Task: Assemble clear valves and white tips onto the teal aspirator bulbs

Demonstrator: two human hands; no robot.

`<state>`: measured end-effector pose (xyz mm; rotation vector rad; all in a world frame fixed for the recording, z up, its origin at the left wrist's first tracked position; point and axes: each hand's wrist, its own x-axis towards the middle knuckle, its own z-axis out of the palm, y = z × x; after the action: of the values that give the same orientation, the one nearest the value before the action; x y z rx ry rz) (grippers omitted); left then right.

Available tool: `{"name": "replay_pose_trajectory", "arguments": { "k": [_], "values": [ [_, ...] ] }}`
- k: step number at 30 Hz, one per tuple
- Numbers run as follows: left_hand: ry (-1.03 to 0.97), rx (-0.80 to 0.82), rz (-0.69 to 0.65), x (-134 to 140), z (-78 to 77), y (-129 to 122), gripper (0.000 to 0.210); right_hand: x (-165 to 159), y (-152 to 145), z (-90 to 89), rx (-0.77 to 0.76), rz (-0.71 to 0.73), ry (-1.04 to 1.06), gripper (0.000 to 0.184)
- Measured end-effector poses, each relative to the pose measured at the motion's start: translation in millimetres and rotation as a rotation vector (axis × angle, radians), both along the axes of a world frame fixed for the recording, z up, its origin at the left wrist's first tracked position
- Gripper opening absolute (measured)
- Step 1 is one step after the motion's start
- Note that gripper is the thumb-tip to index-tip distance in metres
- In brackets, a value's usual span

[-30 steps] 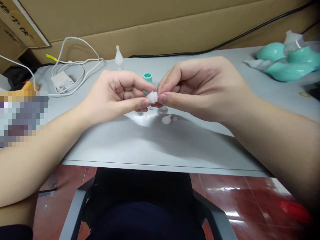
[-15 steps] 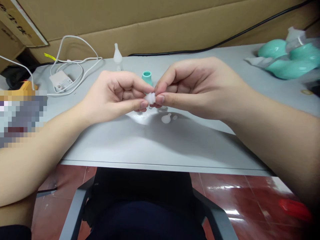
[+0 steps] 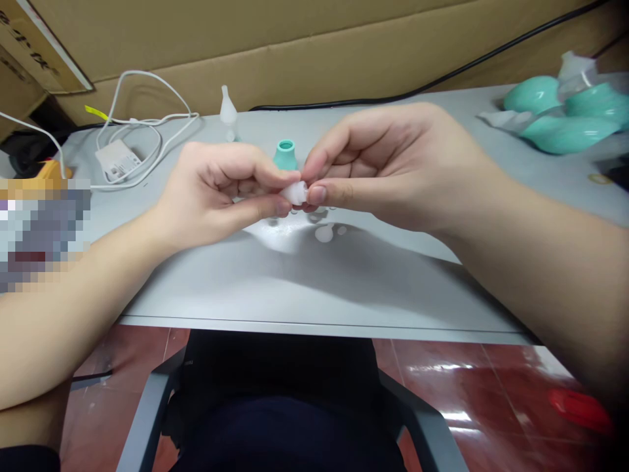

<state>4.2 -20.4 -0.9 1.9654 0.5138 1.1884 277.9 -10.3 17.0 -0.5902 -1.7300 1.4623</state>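
Between both hands, above the table, is a small translucent white plastic piece [image 3: 295,193], stepped in shape. My left hand [image 3: 223,190] pinches its left side between thumb and forefinger. The thumb and fingertips of my right hand [image 3: 378,167] close on its right end. Just behind the fingers stands a teal bulb [image 3: 285,155] with an open round neck. On the table below lie a flat white round piece with a stub [image 3: 324,233] and a smaller white bit [image 3: 342,231]; other small pieces there are partly hidden by the fingers.
A white pointed nozzle [image 3: 227,108] stands upright at the back. White cable and an adapter [image 3: 116,161] lie at left. Several wrapped teal bulbs [image 3: 565,131] sit at far right. A black cable [image 3: 344,103] runs along the cardboard wall [image 3: 314,52]. The table's front edge [image 3: 319,326] is near my lap.
The hands stay pinched on the white piece, with small finger shifts; a little more of the piece shows now. The whole view has shifted slightly.
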Motion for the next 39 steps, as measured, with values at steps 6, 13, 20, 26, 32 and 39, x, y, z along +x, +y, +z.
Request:
{"name": "replay_pose_trajectory", "arguments": {
  "k": [6, 13, 20, 26, 32, 39],
  "values": [
    [0.091, 0.180, 0.043, -4, -5.3, 10, 0.016, 1, 1, -1.5, -0.010, -0.005, -0.027, 0.036],
    [0.081, 0.278, 0.044, -3, -10.2, 14, 0.009, 3, 0, -2.3, 0.022, -0.028, -0.043, 0.030],
    [0.067, 0.437, -0.045, -4, -18.6, 27, 0.019, 3, 4, -6.7, 0.011, 0.011, 0.021, 0.033],
    [0.039, 0.449, -0.002, -1, -19.5, 25, 0.022, 4, 3, -4.6, 0.011, 0.018, 0.013, 0.029],
    [0.058, 0.472, -0.002, -2, -19.2, 26, 0.023, 4, 3, -4.7, 0.023, 0.024, -0.003, 0.029],
    [0.091, 0.348, 0.049, 6, -15.7, 19, 0.021, 4, 1, -3.7, -0.007, 0.027, -0.018, 0.029]
  ]
}}
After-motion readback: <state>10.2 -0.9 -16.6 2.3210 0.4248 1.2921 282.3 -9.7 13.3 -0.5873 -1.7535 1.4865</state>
